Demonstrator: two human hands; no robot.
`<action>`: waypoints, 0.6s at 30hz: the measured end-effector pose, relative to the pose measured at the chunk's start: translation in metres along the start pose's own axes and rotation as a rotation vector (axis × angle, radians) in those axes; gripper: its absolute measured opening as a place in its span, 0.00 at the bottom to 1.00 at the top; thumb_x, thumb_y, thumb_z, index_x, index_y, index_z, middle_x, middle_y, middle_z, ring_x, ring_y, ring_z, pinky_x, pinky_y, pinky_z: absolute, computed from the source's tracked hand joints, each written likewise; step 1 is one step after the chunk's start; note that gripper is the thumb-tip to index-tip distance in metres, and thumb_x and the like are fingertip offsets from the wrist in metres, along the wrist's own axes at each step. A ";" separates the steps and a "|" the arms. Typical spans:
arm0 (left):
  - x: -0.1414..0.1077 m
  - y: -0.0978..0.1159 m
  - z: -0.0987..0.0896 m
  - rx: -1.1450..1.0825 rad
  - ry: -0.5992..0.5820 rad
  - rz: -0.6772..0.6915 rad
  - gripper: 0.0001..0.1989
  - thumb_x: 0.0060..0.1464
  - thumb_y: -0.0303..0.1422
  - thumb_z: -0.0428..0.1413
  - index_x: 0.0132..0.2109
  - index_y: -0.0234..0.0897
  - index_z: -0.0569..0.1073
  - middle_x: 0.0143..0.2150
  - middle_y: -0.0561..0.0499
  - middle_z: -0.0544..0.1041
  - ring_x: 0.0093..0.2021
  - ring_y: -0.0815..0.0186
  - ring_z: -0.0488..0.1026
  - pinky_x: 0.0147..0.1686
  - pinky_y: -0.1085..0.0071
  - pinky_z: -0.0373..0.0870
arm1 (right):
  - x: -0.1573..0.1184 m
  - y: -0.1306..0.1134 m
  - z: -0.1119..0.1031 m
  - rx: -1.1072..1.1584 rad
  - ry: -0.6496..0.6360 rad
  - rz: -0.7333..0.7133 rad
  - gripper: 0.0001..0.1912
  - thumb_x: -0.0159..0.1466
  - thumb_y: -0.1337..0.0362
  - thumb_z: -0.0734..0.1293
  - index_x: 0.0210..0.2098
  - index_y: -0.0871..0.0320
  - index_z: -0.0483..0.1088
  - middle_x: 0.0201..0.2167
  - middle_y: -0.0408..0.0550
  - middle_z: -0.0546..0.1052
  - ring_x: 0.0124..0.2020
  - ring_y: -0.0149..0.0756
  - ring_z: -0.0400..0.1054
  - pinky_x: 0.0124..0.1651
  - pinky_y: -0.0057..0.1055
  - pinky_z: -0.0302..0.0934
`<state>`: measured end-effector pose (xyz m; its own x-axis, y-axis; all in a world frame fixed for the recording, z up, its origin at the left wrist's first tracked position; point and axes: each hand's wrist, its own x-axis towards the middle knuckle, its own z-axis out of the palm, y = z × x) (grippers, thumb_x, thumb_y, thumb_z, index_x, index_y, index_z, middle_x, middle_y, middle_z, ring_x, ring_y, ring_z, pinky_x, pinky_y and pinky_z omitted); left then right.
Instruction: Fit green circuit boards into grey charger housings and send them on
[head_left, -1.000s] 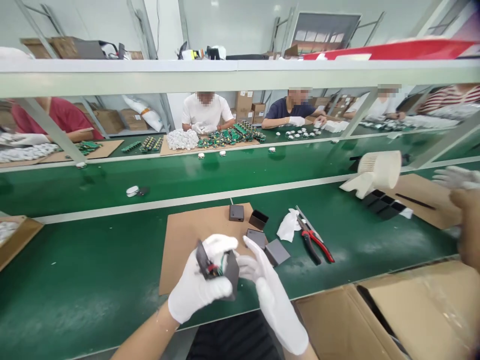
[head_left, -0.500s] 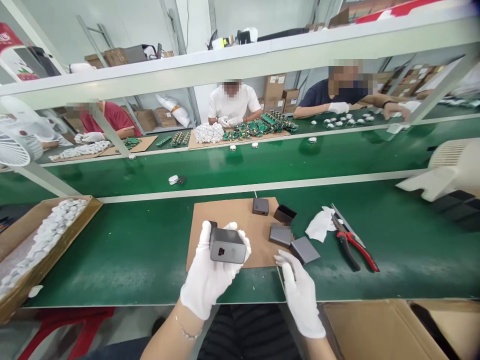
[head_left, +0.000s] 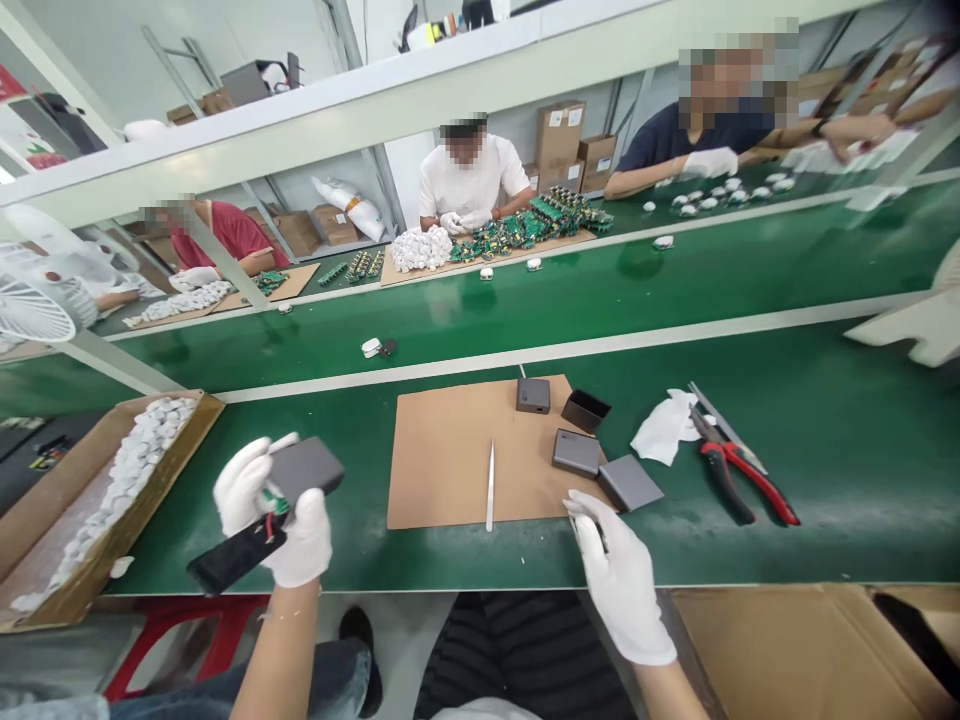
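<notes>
My left hand [head_left: 292,545], in a white glove, is closed around a dark grey box-shaped housing [head_left: 307,468], raised left of the cardboard sheet. A long black part [head_left: 236,560] is held in the same hand, with a bit of green and red, perhaps wires, between the two. My right hand [head_left: 619,580], also gloved, hovers at the sheet's lower right edge with fingers loosely bent and apart; nothing shows in it. Nearest to it lie grey housings [head_left: 576,455] and a flat grey housing [head_left: 631,483]. A slim white pointed tool [head_left: 490,490] rests on the cardboard [head_left: 439,450].
Red-handled pliers [head_left: 746,485], a thin metal tool and a crumpled white cloth [head_left: 664,428] lie to the right. A box of white pieces [head_left: 131,480] stands at left. Beyond a white rail, several people work with green circuit boards [head_left: 517,235]. An open carton [head_left: 787,645] is at lower right.
My left hand has moved left, off the cardboard, and turned the housing; the black part now shows beside it. The white pointed tool is uncovered. My right hand stays near the sheet's edge.
</notes>
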<state>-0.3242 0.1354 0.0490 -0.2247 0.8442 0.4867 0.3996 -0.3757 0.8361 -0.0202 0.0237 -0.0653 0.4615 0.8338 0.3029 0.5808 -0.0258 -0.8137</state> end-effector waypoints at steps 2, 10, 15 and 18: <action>0.006 -0.033 -0.015 0.277 -0.045 0.009 0.19 0.53 0.46 0.54 0.46 0.37 0.69 0.49 0.42 0.70 0.43 0.57 0.73 0.48 0.56 0.70 | 0.000 0.003 0.003 -0.030 0.011 -0.040 0.17 0.67 0.56 0.56 0.46 0.56 0.70 0.45 0.52 0.78 0.47 0.43 0.72 0.52 0.43 0.65; -0.009 -0.057 -0.028 0.620 0.080 0.165 0.19 0.51 0.42 0.56 0.46 0.36 0.67 0.53 0.41 0.66 0.53 0.54 0.68 0.55 0.57 0.65 | -0.001 0.003 0.004 -0.088 0.024 -0.096 0.16 0.68 0.58 0.56 0.46 0.56 0.70 0.45 0.51 0.78 0.46 0.44 0.73 0.50 0.43 0.65; -0.016 -0.050 -0.039 0.750 -0.163 0.114 0.15 0.50 0.42 0.58 0.42 0.37 0.70 0.48 0.42 0.70 0.46 0.54 0.72 0.50 0.56 0.69 | -0.001 0.001 0.002 -0.094 0.023 -0.101 0.16 0.68 0.58 0.56 0.46 0.57 0.71 0.44 0.51 0.78 0.45 0.43 0.73 0.50 0.42 0.65; -0.019 -0.050 -0.045 0.721 0.046 0.175 0.16 0.54 0.41 0.55 0.46 0.37 0.69 0.54 0.40 0.67 0.56 0.52 0.66 0.56 0.55 0.64 | 0.000 0.001 0.002 -0.105 0.019 -0.121 0.16 0.68 0.58 0.56 0.45 0.57 0.71 0.44 0.51 0.78 0.45 0.43 0.73 0.49 0.41 0.65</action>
<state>-0.3794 0.1209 0.0091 -0.1349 0.7725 0.6205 0.9137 -0.1453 0.3796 -0.0214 0.0245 -0.0672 0.3959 0.8238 0.4058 0.6994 0.0160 -0.7146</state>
